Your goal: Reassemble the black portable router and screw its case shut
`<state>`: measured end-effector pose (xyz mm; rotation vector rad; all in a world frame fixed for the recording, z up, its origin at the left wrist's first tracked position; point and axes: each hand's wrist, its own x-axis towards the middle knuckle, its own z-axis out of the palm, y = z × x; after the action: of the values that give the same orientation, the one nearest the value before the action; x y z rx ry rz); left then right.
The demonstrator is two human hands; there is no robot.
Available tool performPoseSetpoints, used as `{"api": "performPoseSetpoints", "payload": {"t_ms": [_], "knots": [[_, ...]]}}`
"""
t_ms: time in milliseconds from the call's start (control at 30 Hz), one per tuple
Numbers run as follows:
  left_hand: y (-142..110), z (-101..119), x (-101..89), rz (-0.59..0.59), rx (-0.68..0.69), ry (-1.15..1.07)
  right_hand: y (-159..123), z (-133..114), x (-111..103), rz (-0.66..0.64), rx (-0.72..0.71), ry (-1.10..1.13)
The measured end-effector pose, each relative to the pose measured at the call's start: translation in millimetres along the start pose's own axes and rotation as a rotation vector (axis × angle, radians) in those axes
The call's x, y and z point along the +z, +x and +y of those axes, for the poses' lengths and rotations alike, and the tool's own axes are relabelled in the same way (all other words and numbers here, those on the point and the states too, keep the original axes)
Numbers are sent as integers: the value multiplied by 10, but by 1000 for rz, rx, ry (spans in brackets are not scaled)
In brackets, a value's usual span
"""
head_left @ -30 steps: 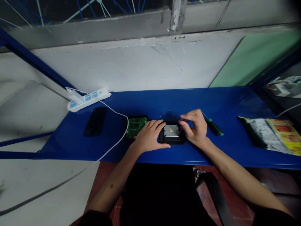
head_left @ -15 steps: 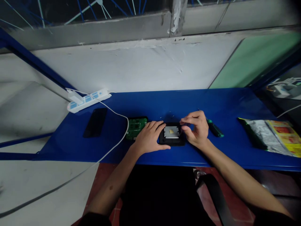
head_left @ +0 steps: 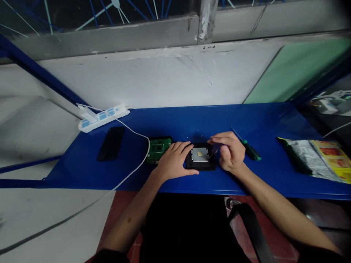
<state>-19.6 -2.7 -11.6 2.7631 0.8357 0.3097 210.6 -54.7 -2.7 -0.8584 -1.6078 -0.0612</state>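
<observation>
A black casing (head_left: 201,168) lies on the blue table, holding a silver metal plate (head_left: 203,158) with a small yellowish patch at its middle. My left hand (head_left: 175,160) rests spread against the casing's left side, fingers at the upper edge and thumb by the lower corner. Over the right edge, my right hand (head_left: 230,151) is curled, its fingertips at the upper right corner. A small blurred reddish thing shows beneath those fingers; what it is I cannot make out. Beside my left hand sits a green circuit board (head_left: 158,147), partly covered by that hand.
A green-handled screwdriver (head_left: 251,150) lies right of my right hand. Farther right is a shiny packet (head_left: 318,159). On the left are a black phone-like slab (head_left: 111,144) and a white power strip (head_left: 102,117); a cable (head_left: 135,168) crosses the table. Tiny metal bits lie behind the casing.
My right hand has shifted slightly, its thumb drawing back from the casing and curling in. The screwdriver's shaft shows more fully now. My left hand stays in place.
</observation>
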Motion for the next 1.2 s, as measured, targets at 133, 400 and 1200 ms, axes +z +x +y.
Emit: {"api": "performPoseSetpoints", "payload": {"t_ms": [133, 400, 1200], "knots": [[3, 12, -16, -1, -3, 10, 22, 3, -20, -29, -8, -92], [3, 10, -8, 12, -5, 4, 46, 8, -14, -42, -2, -165], [2, 10, -18, -9, -5, 18, 13, -7, 12, 5, 62, -79]]}}
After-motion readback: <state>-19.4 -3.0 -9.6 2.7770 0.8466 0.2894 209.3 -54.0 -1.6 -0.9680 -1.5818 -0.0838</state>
